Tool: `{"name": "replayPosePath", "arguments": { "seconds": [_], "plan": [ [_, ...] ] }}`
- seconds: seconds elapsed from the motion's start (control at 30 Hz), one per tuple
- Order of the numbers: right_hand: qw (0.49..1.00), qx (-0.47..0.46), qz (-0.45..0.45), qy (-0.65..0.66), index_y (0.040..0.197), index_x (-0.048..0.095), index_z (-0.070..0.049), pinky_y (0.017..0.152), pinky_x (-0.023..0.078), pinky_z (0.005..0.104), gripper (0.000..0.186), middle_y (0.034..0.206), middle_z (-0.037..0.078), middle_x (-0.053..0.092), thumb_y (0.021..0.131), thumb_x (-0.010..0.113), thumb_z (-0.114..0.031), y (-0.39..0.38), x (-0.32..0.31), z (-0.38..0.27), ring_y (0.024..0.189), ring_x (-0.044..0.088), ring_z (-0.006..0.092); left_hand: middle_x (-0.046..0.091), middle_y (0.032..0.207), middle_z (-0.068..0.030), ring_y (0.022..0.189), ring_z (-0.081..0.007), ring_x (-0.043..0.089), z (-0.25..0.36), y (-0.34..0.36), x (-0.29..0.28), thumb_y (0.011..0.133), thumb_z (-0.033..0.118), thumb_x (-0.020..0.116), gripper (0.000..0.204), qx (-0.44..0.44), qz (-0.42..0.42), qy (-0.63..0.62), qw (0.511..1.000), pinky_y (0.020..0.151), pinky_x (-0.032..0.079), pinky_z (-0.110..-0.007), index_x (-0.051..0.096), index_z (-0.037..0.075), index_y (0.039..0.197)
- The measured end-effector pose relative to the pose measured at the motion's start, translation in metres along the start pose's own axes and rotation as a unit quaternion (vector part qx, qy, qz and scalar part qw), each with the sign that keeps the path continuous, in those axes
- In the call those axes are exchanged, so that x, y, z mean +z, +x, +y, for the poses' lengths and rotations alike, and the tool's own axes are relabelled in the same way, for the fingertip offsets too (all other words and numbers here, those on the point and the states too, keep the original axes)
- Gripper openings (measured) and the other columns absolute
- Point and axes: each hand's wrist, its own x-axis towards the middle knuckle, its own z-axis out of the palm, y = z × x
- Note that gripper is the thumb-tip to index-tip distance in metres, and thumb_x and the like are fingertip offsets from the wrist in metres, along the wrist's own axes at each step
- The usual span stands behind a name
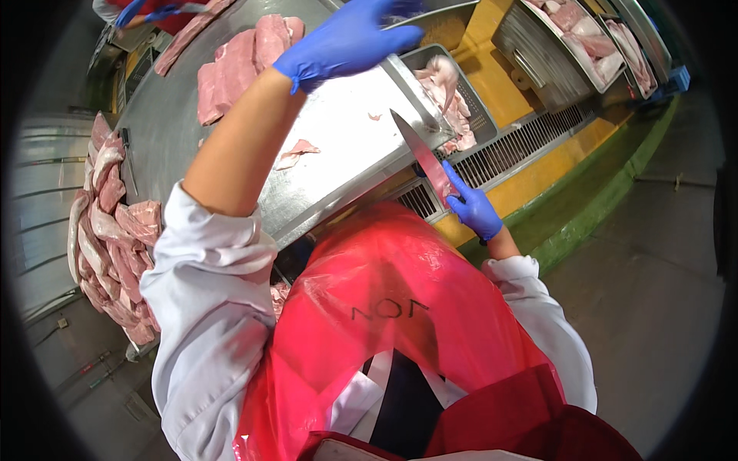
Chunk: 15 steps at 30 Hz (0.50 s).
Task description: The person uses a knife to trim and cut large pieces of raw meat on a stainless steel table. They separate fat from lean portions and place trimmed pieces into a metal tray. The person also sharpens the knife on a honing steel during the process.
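My left hand, in a blue glove, is stretched out above the far side of a white cutting board. Its thumb is spread and its blurred fingers hold nothing that I can see. A long-bladed knife is gripped in my blue-gloved right hand, its tip up and leftward beside the board's right edge. Small meat scraps lie on the board. Large pieces of pink raw meat rest just beyond my left forearm. Pale trimmings fill a grey perforated basket right of the board.
A heap of long meat strips lies at the left. Metal tubs of meat stand at the upper right. A floor grate and a green kerb run along the right. Another person's blue-gloved hand shows at the top left.
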Motion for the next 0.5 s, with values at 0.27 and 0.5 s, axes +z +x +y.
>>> {"name": "replayPosePath", "arguments": {
  "seconds": [0.27,0.5],
  "plan": [
    [0.988,0.067,0.113,0.077,0.16,0.031,-0.023,0.052,0.043,0.0262,0.071,0.066,0.0,0.054,0.096,0.056,-0.002,-0.046,0.02,0.028,0.056,0.047,0.0072,0.053,0.133,-0.0211,0.129,-0.0459,0.045,-0.098,-0.283,0.106,0.089,0.048,0.062,0.047,-0.484,-0.115,0.378,0.781,0.102,0.029,-0.076,0.064,0.017,0.124],
    [1.0,-0.029,-0.006,0.004,0.162,0.024,-0.027,0.048,0.041,0.0232,0.078,0.069,-0.003,0.053,0.095,0.05,0.004,0.062,0.043,-0.022,0.054,0.042,0.0054,0.06,0.097,-0.0224,0.086,-0.0401,0.063,-0.062,-0.476,-0.021,0.087,0.02,0.06,0.013,-0.52,-0.019,0.287,0.804,0.076,0.052,-0.05,0.064,0.008,0.09]
  ]
}}
